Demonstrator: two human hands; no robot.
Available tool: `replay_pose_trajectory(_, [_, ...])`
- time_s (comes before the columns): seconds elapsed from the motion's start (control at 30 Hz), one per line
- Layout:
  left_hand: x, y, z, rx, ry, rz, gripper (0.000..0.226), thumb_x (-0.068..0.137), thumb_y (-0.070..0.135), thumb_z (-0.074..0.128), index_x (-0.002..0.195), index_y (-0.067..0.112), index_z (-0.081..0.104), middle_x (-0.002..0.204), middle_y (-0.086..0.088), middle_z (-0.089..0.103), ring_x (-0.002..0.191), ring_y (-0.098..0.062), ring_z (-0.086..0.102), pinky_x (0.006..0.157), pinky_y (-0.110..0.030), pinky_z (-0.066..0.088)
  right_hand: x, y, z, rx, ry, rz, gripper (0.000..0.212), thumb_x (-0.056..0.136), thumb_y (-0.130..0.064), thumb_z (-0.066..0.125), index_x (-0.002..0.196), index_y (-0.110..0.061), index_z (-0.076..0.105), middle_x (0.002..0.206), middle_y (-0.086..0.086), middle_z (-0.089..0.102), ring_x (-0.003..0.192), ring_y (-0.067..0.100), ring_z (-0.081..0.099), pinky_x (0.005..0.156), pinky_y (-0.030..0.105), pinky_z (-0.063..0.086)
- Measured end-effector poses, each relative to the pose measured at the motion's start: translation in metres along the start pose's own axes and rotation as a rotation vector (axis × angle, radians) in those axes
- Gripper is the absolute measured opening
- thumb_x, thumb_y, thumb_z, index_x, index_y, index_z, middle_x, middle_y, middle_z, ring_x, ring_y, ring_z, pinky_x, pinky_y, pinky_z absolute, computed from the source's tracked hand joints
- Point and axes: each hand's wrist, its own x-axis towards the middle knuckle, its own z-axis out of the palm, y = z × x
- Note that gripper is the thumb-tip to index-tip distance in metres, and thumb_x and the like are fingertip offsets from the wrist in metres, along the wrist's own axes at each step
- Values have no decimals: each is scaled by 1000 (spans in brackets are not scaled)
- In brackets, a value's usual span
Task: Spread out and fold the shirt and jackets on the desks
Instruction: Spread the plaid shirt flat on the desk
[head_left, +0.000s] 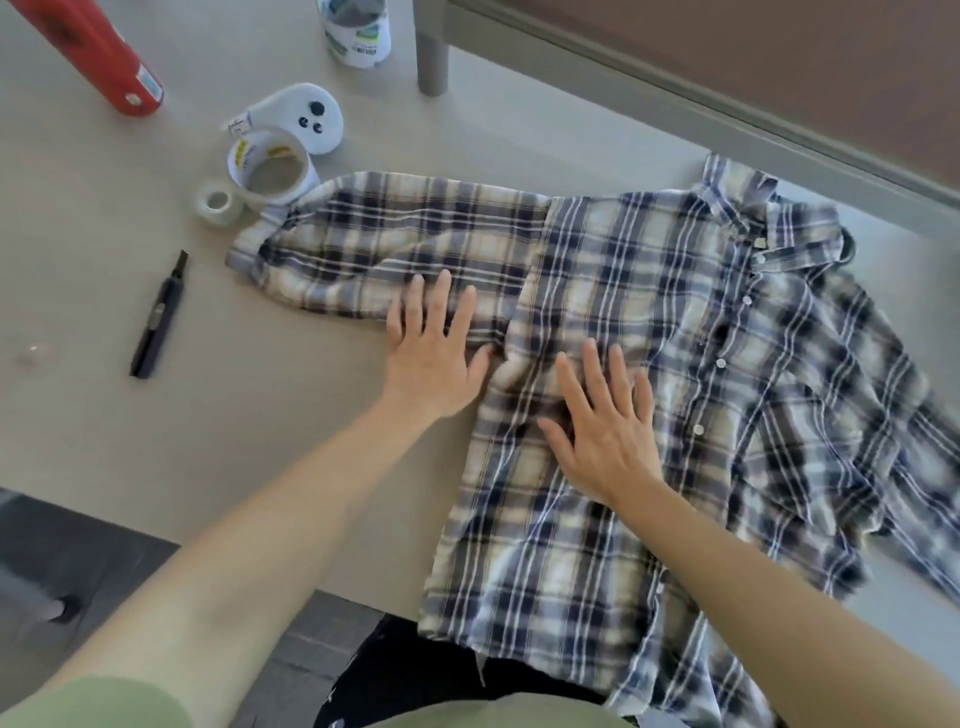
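Shirt (727, 364) lies on the tabletop (208, 415) beneath your left grip (434, 358) and right grip (602, 426), fingers spread, clamping nothing. Push unevenly and cloth between them bunches; the hem (519, 618) behind both grips overhangs and could slide.

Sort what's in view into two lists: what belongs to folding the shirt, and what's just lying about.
Part of the job: plaid shirt spread on the desk; left hand flat on its sleeve; right hand flat on its front.

Lying about: black marker; large tape roll; small tape roll; white controller; red container; white tub.
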Motion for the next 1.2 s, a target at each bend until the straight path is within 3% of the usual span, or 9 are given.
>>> replay_pose_trajectory(0.13, [2, 0, -9, 18, 0, -29, 70, 96, 37, 36, 158, 16, 10, 166, -14, -4, 151, -37, -9, 120, -60, -3, -39, 24, 27, 35, -81, 94, 73, 98, -69, 5, 157, -32, -13, 165, 0, -20, 150, 25, -24, 123, 53, -1])
replay_pose_trajectory(0.23, [-25, 28, -14, -44, 82, -65, 62, 92, 28, 45, 150, 14, 26, 161, -23, 10, 148, -43, 5, 119, -59, 8, -55, 29, 29, 119, 14, 132, 73, 99, -65, 7, 160, -26, -4, 166, 4, -14, 152, 25, -17, 124, 50, -1])
replay_pose_trajectory(0.37, [-79, 63, 12, -81, 113, 42, 54, 99, 44, 40, 148, 25, 31, 157, -16, 18, 140, -42, 21, 111, -56, 23, -84, 25, 36, 119, 53, 179, 71, 100, -62, 11, 160, -24, 3, 167, 10, -5, 154, 30, -7, 124, 51, -1])
replay_pose_trajectory(0.5, [-108, 58, 46, 89, -5, 156, 62, 101, 57, 23, 158, 34, 14, 167, -2, -4, 151, -36, -4, 119, -56, 2, -107, 20, 45, 151, 41, 131, 73, 100, -62, 11, 161, -22, 6, 167, 11, -3, 154, 29, -7, 124, 53, 3])
replay_pose_trajectory(0.7, [-119, 50, 39, 156, -9, 97, 65, 103, 53, 23, 158, 21, 13, 165, -11, -3, 150, -40, -9, 119, -59, -7, -144, 19, 37, 222, 268, 188, 61, 103, -52, 25, 155, -20, 29, 165, 14, 16, 154, 31, 9, 124, 51, 7])
replay_pose_trajectory(0.8, [-135, 72, 35, 96, 42, 142, 59, 101, 41, 34, 152, 11, 31, 160, -20, 13, 148, -43, 7, 120, -60, 6, -155, 37, 47, 253, 86, 319, 67, 103, -56, 17, 160, -22, 7, 167, 11, -6, 154, 27, -9, 124, 49, -1])
replay_pose_trajectory(0.9, [-164, 110, 52, 14, 30, 268, 64, 99, 50, 34, 151, 13, 32, 160, -16, 20, 148, -40, 14, 119, -58, 16, -170, 52, 65, 218, -13, 240, 74, 101, -64, 8, 158, -23, -12, 165, 2, -20, 150, 20, -23, 124, 45, -8])
replay_pose_trajectory(1.03, [-186, 113, 84, 153, -47, 402, 75, 98, 66, 17, 160, 24, 12, 167, -8, 2, 153, -35, -2, 122, -55, 6, -189, 75, 75, 161, -11, 208, 76, 98, -67, 3, 157, -21, -12, 165, -1, -15, 151, 14, -22, 124, 41, -11])
replay_pose_trajectory(1.2, [-185, 85, 87, 189, -25, 475, 72, 98, 65, 19, 160, 28, 11, 167, -7, 3, 154, -31, 0, 123, -53, 8, -201, 90, 80, 84, -18, 118, 77, 97, -68, 8, 158, -23, -8, 165, 0, -16, 151, 14, -22, 124, 42, -10])
